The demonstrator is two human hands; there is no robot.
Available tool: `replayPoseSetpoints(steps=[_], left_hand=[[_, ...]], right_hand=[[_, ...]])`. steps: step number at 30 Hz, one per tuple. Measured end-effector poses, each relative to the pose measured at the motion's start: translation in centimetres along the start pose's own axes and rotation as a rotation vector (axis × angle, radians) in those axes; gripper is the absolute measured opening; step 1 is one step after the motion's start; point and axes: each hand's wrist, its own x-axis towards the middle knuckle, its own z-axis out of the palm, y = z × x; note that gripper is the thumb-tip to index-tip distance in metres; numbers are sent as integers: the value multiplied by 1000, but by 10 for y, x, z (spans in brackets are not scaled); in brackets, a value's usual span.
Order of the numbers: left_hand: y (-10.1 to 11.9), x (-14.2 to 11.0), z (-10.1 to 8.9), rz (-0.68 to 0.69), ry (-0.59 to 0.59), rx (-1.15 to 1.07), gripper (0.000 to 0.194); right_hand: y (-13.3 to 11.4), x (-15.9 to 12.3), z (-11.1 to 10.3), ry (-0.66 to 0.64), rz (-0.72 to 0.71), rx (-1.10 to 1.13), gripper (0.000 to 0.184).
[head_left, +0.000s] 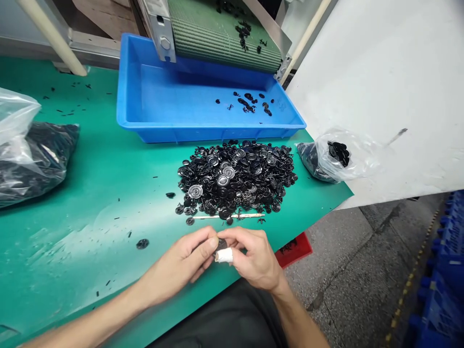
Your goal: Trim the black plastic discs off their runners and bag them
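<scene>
Close to the table's front edge, my left hand (192,256) and my right hand (253,256) meet with fingertips together. Between them they pinch a small round black plastic part (221,244), mostly covered by the fingers. White tape (224,255) wraps my right thumb. Just beyond the hands lies a heap of black round plastic parts (235,179), some shiny discs, some with thin prongs. A thin wooden stick (232,216) rests along the heap's near side. One loose black disc (142,243) lies on the green mat to the left of my left hand.
Behind the heap stands a blue tray (163,111) with several black parts, under the end of a green conveyor belt (217,43). Filled clear bags sit at left (39,150) and right (326,154). A red bin (297,250) is below the table's right edge. Black scraps dot the green mat (97,193).
</scene>
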Motion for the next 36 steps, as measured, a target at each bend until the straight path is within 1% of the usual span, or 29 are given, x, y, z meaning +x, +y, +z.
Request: replayPoseSetpoints(steps=[2,3,7,8,11,14,16,17,19,23,25,28,30,32,34,36], left_hand=[[-3,0,3,-6,47,-37,43],[-4,-1,5,-11,62,-46,43],[-6,-3,12,-14,72,-32,43],[-6,-3,13,-21,72,-38,43],[-5,-1,14,-53,79,-96,41],[-5,1,14,-45,102,-175,37],[-5,3,13,-33,112,-231,34],[-4,3,12,-36,115,-273,33],[-3,4,8,-61,118,-404,30],[-4,6,0,-89,103,-696,27],[-5,7,-3,-72,87,-782,26],[-5,8,-5,-50,73,-846,25],[-3,9,-6,-58,101,-864,26],[-1,10,-6,-74,132,-864,24],[1,11,-6,-86,137,-842,22],[2,11,-4,-101,135,-805,25]], right_hand=[[-1,0,5,26,-65,-59,33],[-2,1,7,50,-75,-84,32],[-5,3,13,143,13,-89,26],[-6,4,13,149,31,-78,27],[-8,5,13,127,44,-75,33],[-12,4,10,72,-20,-117,40],[-15,6,5,14,-59,-170,40],[-15,9,2,0,-64,-213,38],[-15,19,-6,15,-56,-323,34],[-10,50,-21,127,-82,-538,35],[-8,65,-23,149,-79,-627,33],[-6,78,-18,133,-39,-734,26],[-4,78,-14,136,-30,-730,25],[-1,73,-12,156,-53,-649,26],[0,63,-12,178,-105,-539,27],[0,51,-12,202,-191,-457,27]])
